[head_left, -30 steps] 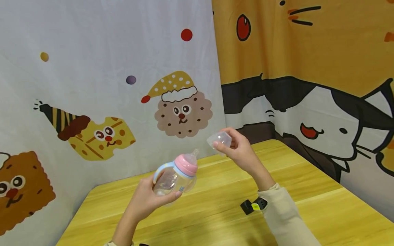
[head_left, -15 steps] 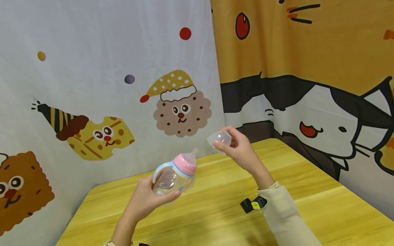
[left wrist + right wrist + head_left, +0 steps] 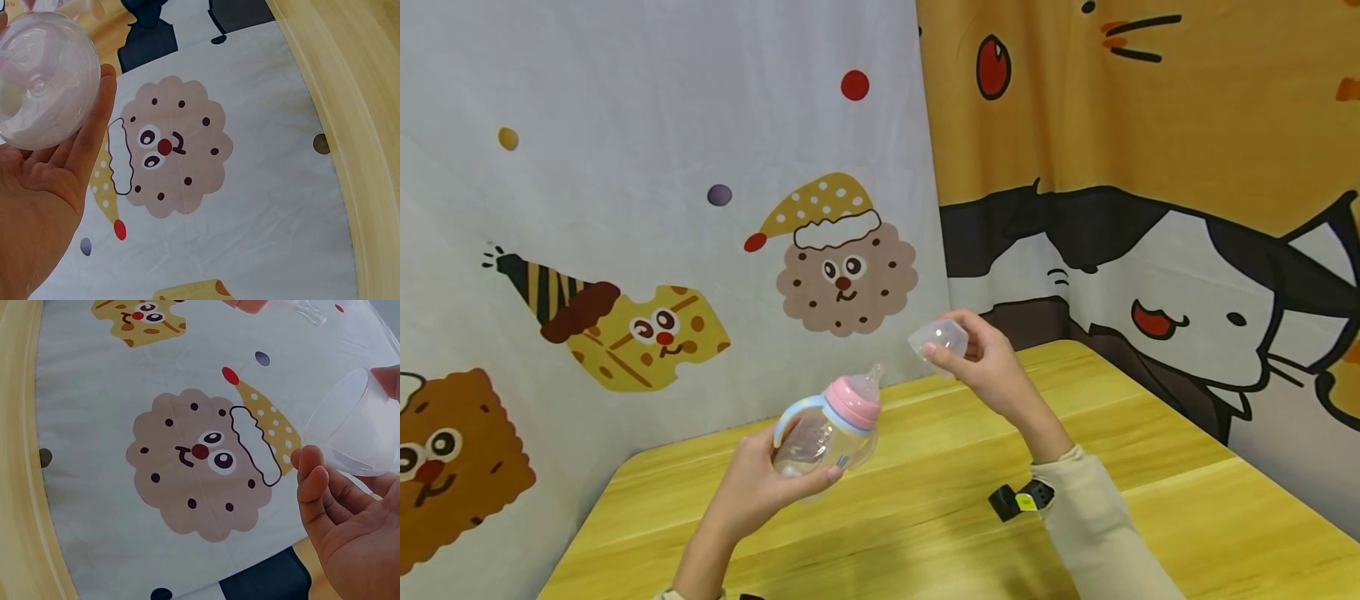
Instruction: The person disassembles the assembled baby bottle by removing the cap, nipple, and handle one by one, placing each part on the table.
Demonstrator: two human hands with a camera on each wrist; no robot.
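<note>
1. Above the wood-grain bench (image 3: 917, 517), head view: the left hand (image 3: 756, 483) has the clear baby bottle (image 3: 820, 440), grip closed around its lower body, thumb along the near side. It's tilted, pink collar (image 3: 852, 403) uppermost, clear nipple (image 3: 875, 377) leaning toward the right hand (image 3: 988, 367). And that right hand pinches a translucent bottle cap (image 3: 947, 336), thumb in front, just beside the nipple and a little higher, not touching! A pale blue handle (image 3: 801, 407) arches near the left fingers; cartoon curtains (image 3: 842, 283) behind.

2. Over to the left wrist: the bottle's round base faces us, fingers stretching behind it, palm below. The thumb is hard to make out from this side.

3. Across at the right wrist: cap between the fingertips, its wide rim showing, collar and nipple peeking in up top.
</note>
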